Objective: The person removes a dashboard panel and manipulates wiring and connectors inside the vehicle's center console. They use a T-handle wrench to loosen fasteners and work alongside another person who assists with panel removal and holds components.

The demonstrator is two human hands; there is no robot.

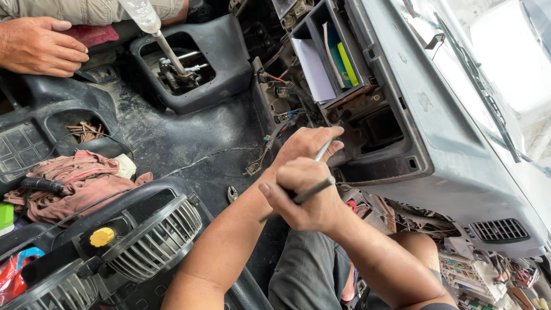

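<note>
Cramped vehicle cabin, stripped and dusty, seen from above. Far left: grey ribbed plastic panel, then a crumpled pinkish rag, soft and grimy, beside a recess holding rusty nails or screws, too small to tell which. Upper left: another person's hand, resting loosely closed on a red cloth. Lower left: two round fans with black slatted grilles, one bearing a yellow knob. Next along: bare metal gear lever rising slanted from a moulded black surround, matte and scuffed; black rubbery floor mat streaked with dust. Centre: left hand curled against the dashboard opening, fingers around the shiny tip end of a thin metal rod. Just beside it: right hand, fist closed round the same rod's darker shaft, tool slanting between both hands. Above: open compartment holding white paper and green cards. Loose coloured wires hanging beside it. Right: grey textured dashboard, slotted vent, bright windscreen.
</note>
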